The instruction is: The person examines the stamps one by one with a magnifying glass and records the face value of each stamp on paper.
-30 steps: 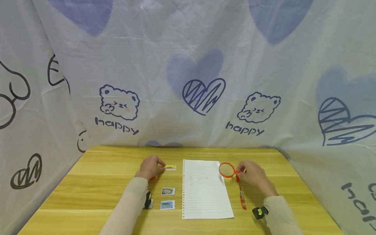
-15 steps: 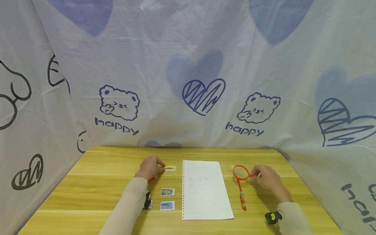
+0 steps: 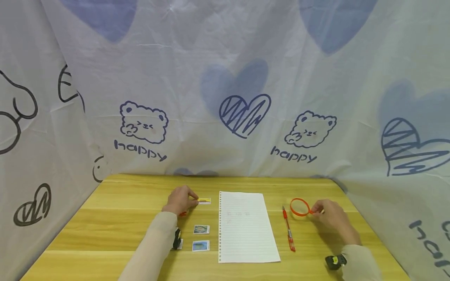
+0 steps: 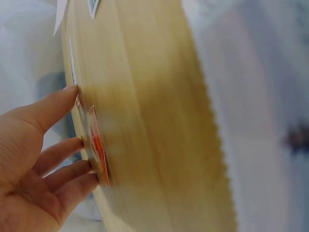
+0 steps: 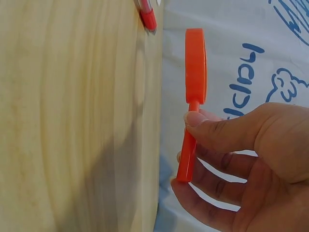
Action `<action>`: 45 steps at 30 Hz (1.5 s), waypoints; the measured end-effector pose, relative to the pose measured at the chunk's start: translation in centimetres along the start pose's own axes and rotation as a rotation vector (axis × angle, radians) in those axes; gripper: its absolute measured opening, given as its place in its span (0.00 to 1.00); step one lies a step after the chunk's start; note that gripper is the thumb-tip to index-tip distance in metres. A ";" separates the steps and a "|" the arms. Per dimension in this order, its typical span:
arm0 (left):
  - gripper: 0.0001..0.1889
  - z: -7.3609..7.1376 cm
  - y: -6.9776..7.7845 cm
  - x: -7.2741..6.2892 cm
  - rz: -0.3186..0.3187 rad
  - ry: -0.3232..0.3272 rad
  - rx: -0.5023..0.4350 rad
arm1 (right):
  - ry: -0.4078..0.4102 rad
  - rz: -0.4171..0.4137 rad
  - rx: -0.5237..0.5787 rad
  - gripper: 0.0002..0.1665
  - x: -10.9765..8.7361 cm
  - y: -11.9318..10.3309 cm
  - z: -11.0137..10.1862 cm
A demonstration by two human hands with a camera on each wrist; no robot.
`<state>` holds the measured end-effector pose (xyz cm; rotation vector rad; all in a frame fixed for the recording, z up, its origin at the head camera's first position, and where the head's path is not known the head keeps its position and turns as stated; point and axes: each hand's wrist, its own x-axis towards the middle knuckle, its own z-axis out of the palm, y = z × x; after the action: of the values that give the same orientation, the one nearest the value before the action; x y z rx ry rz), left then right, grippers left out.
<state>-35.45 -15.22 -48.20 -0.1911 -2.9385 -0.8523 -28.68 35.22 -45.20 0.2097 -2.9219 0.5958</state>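
My right hand point(image 3: 332, 214) pinches the handle of an orange-red magnifying glass point(image 3: 300, 207), thumb on one side and fingers on the other. In the right wrist view the magnifying glass point(image 5: 195, 67) appears edge-on, held up off the wooden table. At the back left, my left hand point(image 3: 179, 201) touches the left end of a small yellow stamp-like card point(image 3: 204, 200); its thumb tip is at the card's edge, with the other fingers extended loosely. A red-patterned card point(image 4: 99, 150) lies close by those fingers, mostly hidden by the hand in the head view.
A lined sheet of paper point(image 3: 247, 234) with faint red writing lies mid-table. Right of it is a red pen point(image 3: 288, 229). Left of the sheet lie a green card point(image 3: 201, 229) and a blue card point(image 3: 200, 245); another card is partly hidden by the left wrist.
My right hand has moved right with the magnifying glass, from the sheet's upper right edge to beyond the pen, which now shows in full. The left hand stays in place.
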 end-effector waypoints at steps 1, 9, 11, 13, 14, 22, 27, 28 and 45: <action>0.07 0.0 0.0 0.0 0.002 0.001 0.002 | 0.002 0.000 -0.001 0.03 0.0 0.1 0.0; 0.07 0.1 0.0 0.1 -0.012 -0.002 -0.013 | -0.008 0.006 -0.008 0.03 -0.3 1.1 -0.4; 0.07 0.1 0.0 0.1 -0.006 0.001 -0.010 | -0.008 0.011 -0.009 0.03 -0.3 1.5 -0.6; 0.07 0.1 0.1 0.1 -0.010 0.001 -0.016 | -0.006 0.014 -0.012 0.03 -0.5 1.9 -0.7; 0.07 0.1 0.1 0.1 -0.010 0.000 -0.016 | -0.007 0.020 -0.011 0.03 -0.5 2.1 -0.7; 0.07 0.1 0.1 0.2 -0.006 0.002 -0.010 | -0.032 0.051 -0.003 0.02 -0.9 2.8 -1.1; 0.07 0.0 0.0 0.3 -0.005 0.004 -0.009 | -0.060 0.081 0.014 0.03 -0.8 3.3 -1.0; 0.07 0.0 0.0 0.3 -0.001 0.005 -0.005 | -0.065 0.085 0.017 0.02 -0.8 3.4 -1.0; 0.07 0.0 0.2 0.0 -0.017 -0.008 -0.023 | -0.112 0.082 0.023 0.03 -0.9 4.1 -0.5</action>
<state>-35.46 -15.07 -48.15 -0.1710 -2.9434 -0.8901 -28.47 39.26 -46.43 0.1306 -3.0454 0.6508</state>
